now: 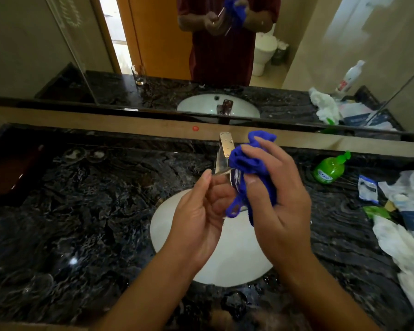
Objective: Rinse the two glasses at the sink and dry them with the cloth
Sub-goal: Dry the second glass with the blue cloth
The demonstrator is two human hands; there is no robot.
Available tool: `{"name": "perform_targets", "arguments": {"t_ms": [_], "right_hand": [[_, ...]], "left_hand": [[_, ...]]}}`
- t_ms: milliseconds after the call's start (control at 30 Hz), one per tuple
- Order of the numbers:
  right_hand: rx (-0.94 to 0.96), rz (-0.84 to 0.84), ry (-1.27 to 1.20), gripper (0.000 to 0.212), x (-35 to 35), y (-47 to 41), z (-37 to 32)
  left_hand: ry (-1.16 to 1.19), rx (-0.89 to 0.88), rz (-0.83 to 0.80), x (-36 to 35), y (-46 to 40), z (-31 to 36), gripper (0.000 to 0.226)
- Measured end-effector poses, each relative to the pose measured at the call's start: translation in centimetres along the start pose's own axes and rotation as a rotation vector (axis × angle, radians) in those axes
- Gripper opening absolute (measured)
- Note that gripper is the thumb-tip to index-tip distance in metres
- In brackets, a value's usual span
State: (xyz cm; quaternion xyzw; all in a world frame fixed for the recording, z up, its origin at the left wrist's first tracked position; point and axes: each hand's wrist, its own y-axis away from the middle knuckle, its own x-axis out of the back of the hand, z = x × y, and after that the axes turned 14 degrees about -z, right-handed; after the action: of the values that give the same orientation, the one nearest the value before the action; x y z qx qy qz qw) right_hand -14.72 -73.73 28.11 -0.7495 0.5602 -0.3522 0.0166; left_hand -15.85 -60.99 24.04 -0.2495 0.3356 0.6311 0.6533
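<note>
Over the white sink basin (164,225), my left hand (198,211) grips a clear glass (228,175), which lies tilted with its mouth toward the right. My right hand (275,194) grips a bunched blue cloth (246,158) and presses part of it into the glass. Most of the glass is hidden by my fingers and the cloth. A second clear glass (139,75) shows only as a reflection in the mirror, standing upright on the counter's left side.
A chrome faucet (225,146) stands just behind my hands. On the dark marble counter (93,211), a green soap bottle (330,168) and white plastic bags with packets (406,211) crowd the right side. A dark tray (12,173) sits at the far left.
</note>
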Motion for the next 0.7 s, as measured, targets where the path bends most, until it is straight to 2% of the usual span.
{"name": "perform_targets", "arguments": {"t_ms": [133, 200, 267, 333, 367, 433, 500, 600, 700], "right_hand": [[0.172, -0.139, 0.335, 0.032, 0.1, -1.0, -0.5], [0.107, -0.251, 0.363, 0.029, 0.4, -1.9, -1.0], [-0.09, -0.41, 0.148, 0.023, 1.3, -3.3, -0.9], [-0.313, -0.546, -0.317, 0.02, 2.3, -4.7, -0.3], [-0.393, -0.56, -0.565, 0.02, 2.3, -5.0, 0.1], [-0.514, -0.424, -0.935, 0.018, 1.3, -4.5, 1.1], [-0.65, -0.235, -1.138, 0.031, -0.7, -3.2, 1.8], [-0.822, -0.034, -1.24, 0.046, -3.6, -1.7, 2.4], [-0.836, 0.099, -1.246, 0.045, -4.8, -1.0, 2.5]], "left_hand": [[-0.121, -0.01, -0.041, -0.6, 0.4, 0.2, 0.032], [-0.175, -0.025, -0.029, -0.3, 0.5, 0.3, 0.041], [-0.206, -0.03, -0.001, 0.0, 0.5, 0.8, 0.046], [-0.143, -0.016, -0.006, 0.3, 0.6, 1.1, 0.04], [-0.082, 0.0, -0.018, 0.3, 0.6, 1.3, 0.037], [0.062, 0.044, -0.026, 0.7, 0.3, 1.6, 0.032], [0.15, 0.088, 0.023, 0.8, -0.1, 1.8, 0.034], [0.21, 0.061, 0.082, 1.1, -0.8, 1.3, 0.037], [0.141, -0.027, 0.15, 1.5, -1.2, 0.5, 0.039]]}}
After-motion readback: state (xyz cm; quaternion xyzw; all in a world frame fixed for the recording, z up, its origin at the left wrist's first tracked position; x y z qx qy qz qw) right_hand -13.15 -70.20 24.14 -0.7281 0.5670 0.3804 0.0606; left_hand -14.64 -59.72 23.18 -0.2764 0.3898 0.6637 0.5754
